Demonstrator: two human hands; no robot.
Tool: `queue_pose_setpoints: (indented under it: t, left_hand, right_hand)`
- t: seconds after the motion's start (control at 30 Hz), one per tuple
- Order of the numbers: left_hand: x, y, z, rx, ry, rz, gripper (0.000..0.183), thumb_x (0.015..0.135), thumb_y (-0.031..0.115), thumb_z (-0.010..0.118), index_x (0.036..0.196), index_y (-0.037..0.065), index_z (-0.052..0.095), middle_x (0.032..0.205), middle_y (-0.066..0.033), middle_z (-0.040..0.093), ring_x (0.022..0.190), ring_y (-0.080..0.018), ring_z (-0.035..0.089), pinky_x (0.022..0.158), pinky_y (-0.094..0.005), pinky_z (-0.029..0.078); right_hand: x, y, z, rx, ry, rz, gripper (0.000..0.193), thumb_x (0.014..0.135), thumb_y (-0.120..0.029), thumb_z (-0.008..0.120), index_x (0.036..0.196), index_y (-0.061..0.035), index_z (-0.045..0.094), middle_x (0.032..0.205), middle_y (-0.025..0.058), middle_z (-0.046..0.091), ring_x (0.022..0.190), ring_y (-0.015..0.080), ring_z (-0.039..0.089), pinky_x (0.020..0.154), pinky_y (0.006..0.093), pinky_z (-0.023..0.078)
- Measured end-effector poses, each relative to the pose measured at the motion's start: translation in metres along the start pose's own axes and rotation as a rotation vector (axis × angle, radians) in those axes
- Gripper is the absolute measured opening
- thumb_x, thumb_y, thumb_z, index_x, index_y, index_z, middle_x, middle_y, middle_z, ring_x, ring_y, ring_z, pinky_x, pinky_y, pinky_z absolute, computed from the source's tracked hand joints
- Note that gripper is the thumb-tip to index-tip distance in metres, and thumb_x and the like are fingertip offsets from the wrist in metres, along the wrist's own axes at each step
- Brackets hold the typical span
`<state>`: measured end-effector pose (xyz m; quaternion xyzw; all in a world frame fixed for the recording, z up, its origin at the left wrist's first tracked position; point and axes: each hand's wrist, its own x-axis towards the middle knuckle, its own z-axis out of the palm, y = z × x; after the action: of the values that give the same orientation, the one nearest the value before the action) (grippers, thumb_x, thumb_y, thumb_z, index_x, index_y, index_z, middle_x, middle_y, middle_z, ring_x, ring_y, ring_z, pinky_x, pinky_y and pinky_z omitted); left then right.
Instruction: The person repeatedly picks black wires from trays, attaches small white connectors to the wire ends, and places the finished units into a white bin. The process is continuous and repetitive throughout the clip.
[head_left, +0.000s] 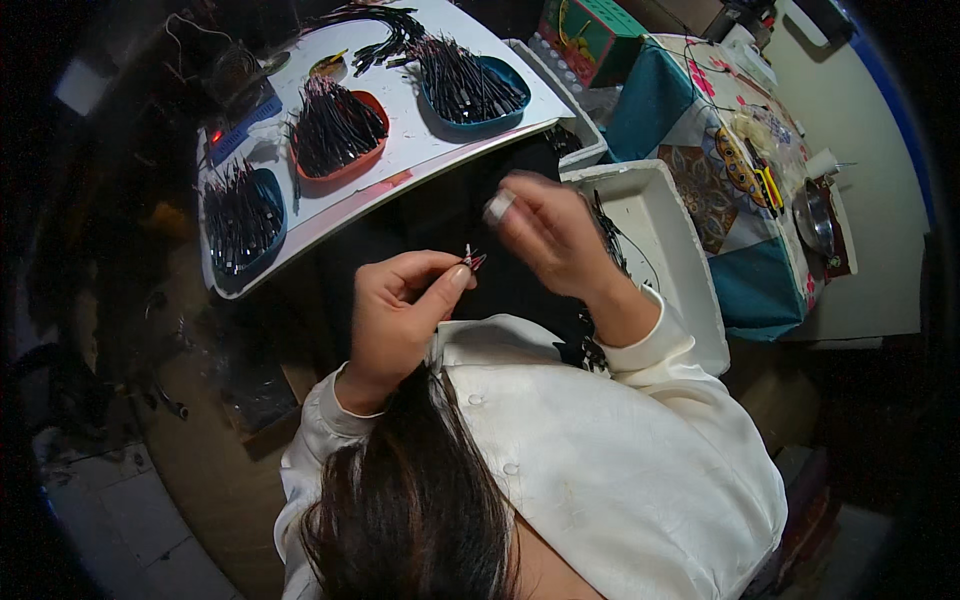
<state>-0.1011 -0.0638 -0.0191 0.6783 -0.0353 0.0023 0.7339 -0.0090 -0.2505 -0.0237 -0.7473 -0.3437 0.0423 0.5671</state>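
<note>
My left hand [400, 310] pinches a small cable end [469, 258] between thumb and forefinger. Thin pink and pale wire tips stick out of the pinch. To the right and slightly farther off is my right hand [550, 235], apart from the left one. Its fingers curl inward, but motion blurs them, and whether they hold anything does not show. A white wrap [498, 206] covers one of its fingertips.
On the white table [420, 160] ahead, short black cables fill a red tray [375, 115], a blue tray [510, 90] and a dark teal tray [272, 205]. A white foam box [690, 250] with black cables stands at my right. Beyond it, a cloth-covered table [760, 260] holds yellow-handled pliers [769, 188].
</note>
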Motion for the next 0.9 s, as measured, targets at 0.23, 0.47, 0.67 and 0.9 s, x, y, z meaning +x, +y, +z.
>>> queue_pose_setpoints:
  t: [0.23, 0.47, 0.67, 0.9]
  left_hand:
    - [0.004, 0.004, -0.010, -0.243, -0.132, -0.214, 0.016, 0.089, 0.009, 0.063, 0.086, -0.006, 0.067, 0.063, -0.0001, 0.056, 0.053, -0.0034, 0.041, 0.049, -0.0186, 0.030]
    - [0.014, 0.004, -0.010, -0.317, -0.215, -0.285, 0.016, 0.088, 0.009, 0.063, 0.087, -0.007, 0.067, 0.063, -0.0006, 0.056, 0.053, -0.0034, 0.042, 0.049, -0.0173, 0.031]
    - [0.013, 0.007, -0.010, -0.201, -0.215, -0.261, 0.016, 0.088, 0.009, 0.064, 0.088, -0.006, 0.068, 0.066, -0.0012, 0.060, 0.053, -0.0040, 0.045, 0.050, -0.0189, 0.034]
    - [0.010, 0.008, -0.007, 0.653, -0.196, 0.548, 0.009, 0.079, 0.002, 0.065, 0.083, -0.006, 0.063, 0.062, -0.0090, 0.056, 0.051, -0.0171, 0.051, 0.046, -0.0294, 0.038]
  right_hand:
    - [-0.009, -0.005, -0.028, -0.193, -0.141, -0.354, 0.039, 0.079, -0.011, 0.072, 0.115, -0.0009, 0.061, 0.102, 0.0126, 0.061, 0.089, 0.0227, 0.061, 0.071, 0.0283, 0.048]
    - [0.002, -0.010, -0.019, -0.263, -0.155, -0.548, 0.028, 0.072, -0.007, 0.073, 0.098, -0.0061, 0.064, 0.092, 0.0065, 0.060, 0.083, 0.0232, 0.058, 0.071, 0.0340, 0.048]
    - [0.001, -0.011, -0.016, -0.167, -0.185, -0.479, 0.018, 0.072, -0.003, 0.072, 0.087, -0.0055, 0.061, 0.086, 0.0071, 0.058, 0.078, 0.0236, 0.056, 0.067, 0.0328, 0.046]
    - [-0.020, -0.001, -0.005, 0.418, -0.280, 0.087, 0.009, 0.086, -0.005, 0.065, 0.087, 0.0005, 0.059, 0.085, 0.0066, 0.058, 0.078, 0.0124, 0.054, 0.066, 0.0246, 0.043]
